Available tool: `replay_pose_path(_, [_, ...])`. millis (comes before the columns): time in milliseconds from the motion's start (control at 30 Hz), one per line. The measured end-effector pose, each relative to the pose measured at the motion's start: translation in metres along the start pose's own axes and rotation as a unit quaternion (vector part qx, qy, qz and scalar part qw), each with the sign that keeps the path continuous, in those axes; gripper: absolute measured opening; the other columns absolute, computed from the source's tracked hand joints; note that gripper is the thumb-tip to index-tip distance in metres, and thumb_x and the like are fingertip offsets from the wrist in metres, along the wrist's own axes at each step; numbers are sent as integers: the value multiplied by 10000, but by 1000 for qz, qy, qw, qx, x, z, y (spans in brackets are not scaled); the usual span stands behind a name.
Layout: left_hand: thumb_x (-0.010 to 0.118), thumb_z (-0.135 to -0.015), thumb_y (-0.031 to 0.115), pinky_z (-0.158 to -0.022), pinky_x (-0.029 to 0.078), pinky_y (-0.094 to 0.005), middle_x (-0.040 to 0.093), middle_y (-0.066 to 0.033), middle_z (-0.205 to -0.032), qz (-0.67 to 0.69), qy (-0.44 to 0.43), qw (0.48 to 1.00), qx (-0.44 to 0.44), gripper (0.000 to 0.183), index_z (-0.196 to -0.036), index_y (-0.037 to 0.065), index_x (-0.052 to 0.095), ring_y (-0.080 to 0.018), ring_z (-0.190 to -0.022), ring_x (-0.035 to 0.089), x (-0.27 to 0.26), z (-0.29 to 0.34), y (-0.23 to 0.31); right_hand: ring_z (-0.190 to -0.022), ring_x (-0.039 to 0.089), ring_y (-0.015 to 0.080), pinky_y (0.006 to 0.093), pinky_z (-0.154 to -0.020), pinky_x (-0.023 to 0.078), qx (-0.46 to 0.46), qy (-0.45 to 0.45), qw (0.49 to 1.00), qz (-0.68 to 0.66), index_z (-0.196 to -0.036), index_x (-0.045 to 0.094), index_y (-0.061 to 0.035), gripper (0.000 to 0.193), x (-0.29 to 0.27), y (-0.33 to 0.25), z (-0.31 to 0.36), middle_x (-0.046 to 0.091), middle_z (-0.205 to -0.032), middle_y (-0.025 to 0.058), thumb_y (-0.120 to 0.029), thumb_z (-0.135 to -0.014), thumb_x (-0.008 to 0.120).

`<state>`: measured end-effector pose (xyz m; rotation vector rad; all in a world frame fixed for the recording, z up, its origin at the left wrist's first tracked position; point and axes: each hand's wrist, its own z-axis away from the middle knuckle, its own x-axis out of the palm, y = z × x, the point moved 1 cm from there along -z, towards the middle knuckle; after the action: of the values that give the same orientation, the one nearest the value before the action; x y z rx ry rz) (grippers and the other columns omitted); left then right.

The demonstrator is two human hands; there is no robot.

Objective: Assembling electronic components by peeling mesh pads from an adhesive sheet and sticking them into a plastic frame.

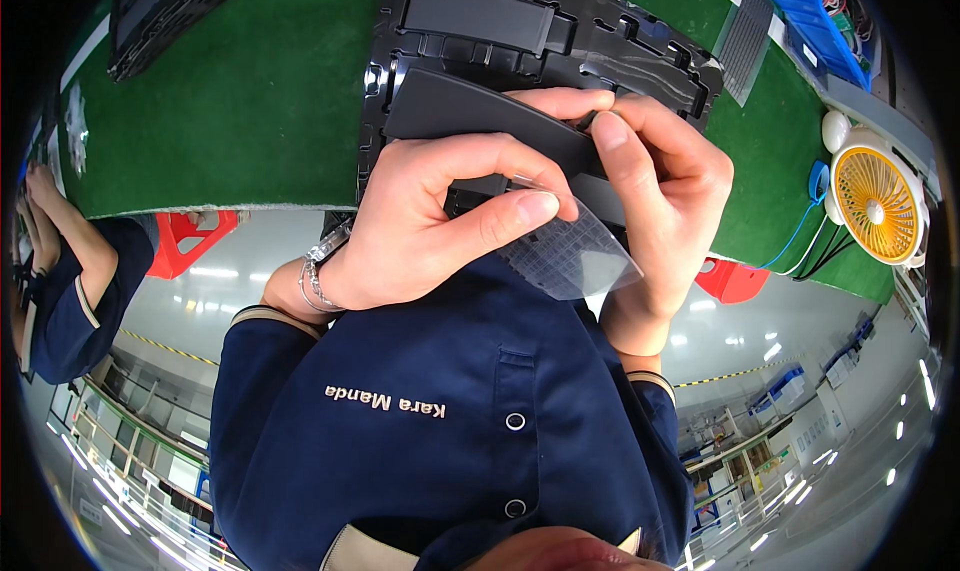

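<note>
My left hand (430, 206) is closed, thumb and index finger pinching a clear plastic sheet (575, 261) with a fine grid on it. The sheet hangs tilted toward my chest. Beneath that hand a flat dark grey panel (470, 116) is held at a slant above a black moulded tray (640, 46); a fingertip, apparently of the left hand, shows past its far edge. My right hand (670, 181) pinches a small black piece (587, 121) at the panel's right end, too small to name. A similar dark panel (475, 16) lies in the tray's far part.
Green matting (290, 101) covers the bench. On the right stand a yellow-and-white fan (875, 206), a blue bin (815, 16) with cables and a grey ribbed strip (745, 46). Another black tray (170, 16) is far left. A co-worker's arm (85, 241) shows at left, near a red stool (190, 241).
</note>
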<state>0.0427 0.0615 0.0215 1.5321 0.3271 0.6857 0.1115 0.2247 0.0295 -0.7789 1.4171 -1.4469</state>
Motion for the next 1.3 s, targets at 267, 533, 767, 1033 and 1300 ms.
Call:
replay_pose_path(267, [592, -865, 86, -819, 451, -317, 483, -285, -1314, 5, -2, 1000, -3, 139, -859, -42, 644, -189, -993, 573, 0, 1, -2, -536, 405, 13, 192, -471, 310, 6, -3, 1000, 8, -854, 670, 27, 94, 0, 0, 1, 533, -606, -31, -64, -850, 644])
replay_pose_path(533, [591, -863, 87, -846, 441, -324, 487, -284, -1309, -8, -2, 1000, 10, 138, -853, -42, 641, -209, -1027, 566, 0, 2, -2, -539, 436, 15, 189, -472, 331, 8, 2, 999, 45, -840, 666, 21, 102, 0, -4, 1, 551, -605, -20, -80, -831, 672])
replay_pose_path(767, [576, -874, 118, -877, 428, -324, 478, -296, -1315, -2, 31, 999, 21, 166, -862, -40, 627, -246, -1146, 519, -8, 4, -6, -559, 501, 26, 193, -501, 396, 46, 13, 995, 93, -892, 634, 1, 208, 1, -10, -1, 626, -655, 10, -132, -783, 751])
replay_pose_path(1033, [583, -851, 30, -1017, 342, -391, 497, -210, -1317, -126, 185, 973, 47, 119, -920, -4, 674, -233, -1142, 529, -52, 28, -9, -706, 694, 133, 242, -600, 502, 69, -42, 992, 102, -996, 627, 1, 182, 5, 8, -9, 697, -767, 92, -88, -840, 659])
replay_pose_path(1300, [571, -868, 18, -853, 441, -266, 607, -95, -957, -123, 200, 972, -25, 133, -968, -40, 637, -156, -936, 582, -60, 41, 1, -670, 685, 202, 291, -598, 512, -33, -36, 947, 318, -1010, 584, -34, 217, 28, 22, -11, 658, -741, 132, -126, -835, 675])
